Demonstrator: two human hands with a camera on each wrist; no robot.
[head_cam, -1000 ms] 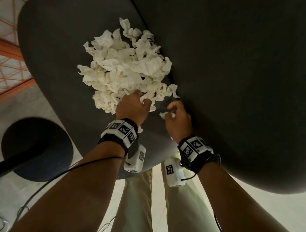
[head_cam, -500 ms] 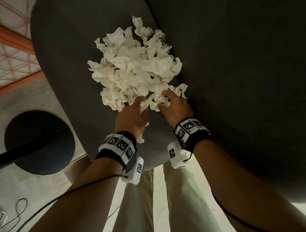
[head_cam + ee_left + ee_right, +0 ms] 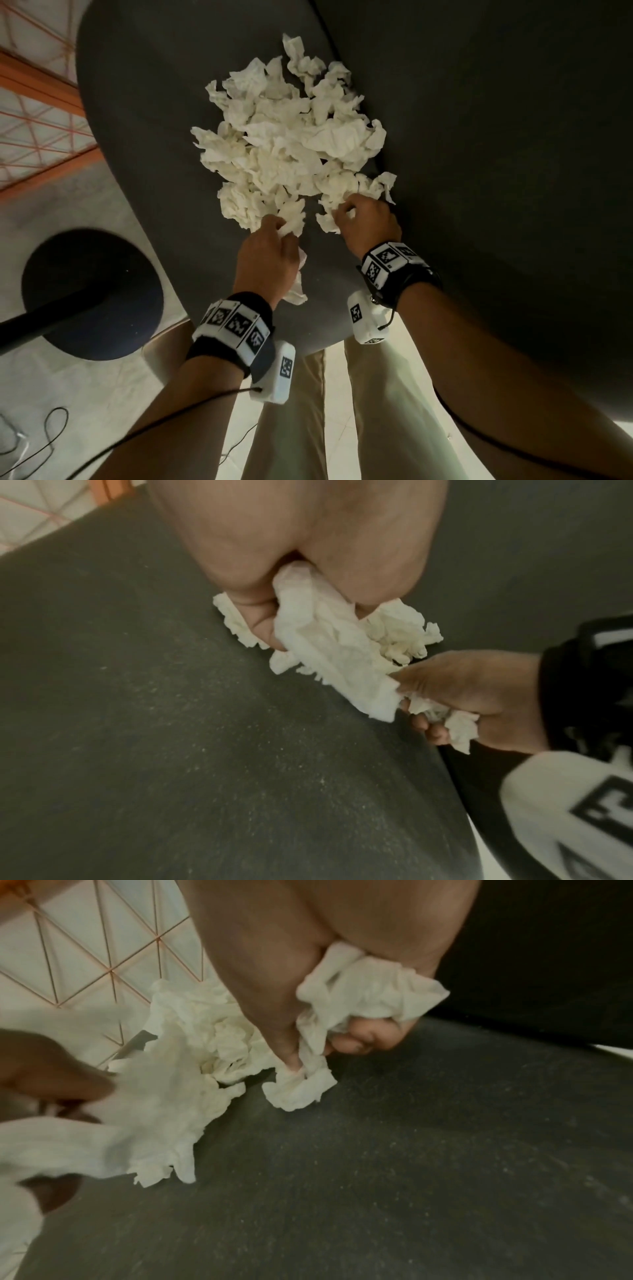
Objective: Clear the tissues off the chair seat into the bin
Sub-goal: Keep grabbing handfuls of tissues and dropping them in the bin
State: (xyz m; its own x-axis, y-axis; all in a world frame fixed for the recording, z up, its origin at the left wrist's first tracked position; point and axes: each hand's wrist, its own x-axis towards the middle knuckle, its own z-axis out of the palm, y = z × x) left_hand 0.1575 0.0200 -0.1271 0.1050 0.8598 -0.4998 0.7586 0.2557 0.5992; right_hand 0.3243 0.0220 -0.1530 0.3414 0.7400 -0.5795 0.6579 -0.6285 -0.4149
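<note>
A heap of crumpled white tissues (image 3: 284,137) lies on the dark grey chair seat (image 3: 154,137). My left hand (image 3: 274,233) sits at the heap's near edge and grips a wad of tissue (image 3: 329,647) in its curled fingers, with a strip hanging below the palm. To its right, my right hand (image 3: 352,214) clutches another wad (image 3: 363,993) between thumb and curled fingers at the heap's near right edge. The two hands are close together over the seat. The bin is not identifiable in these views.
The chair's dark backrest (image 3: 496,137) fills the right side. A round black base with a pole (image 3: 92,294) stands on the pale floor at left. An orange-lined tiled wall (image 3: 30,116) is at far left. Cables (image 3: 30,442) trail on the floor.
Both hands have reached forward into the heap's near edge and curled round tissue. The right hand moved from a small stray scrap up to the heap.
</note>
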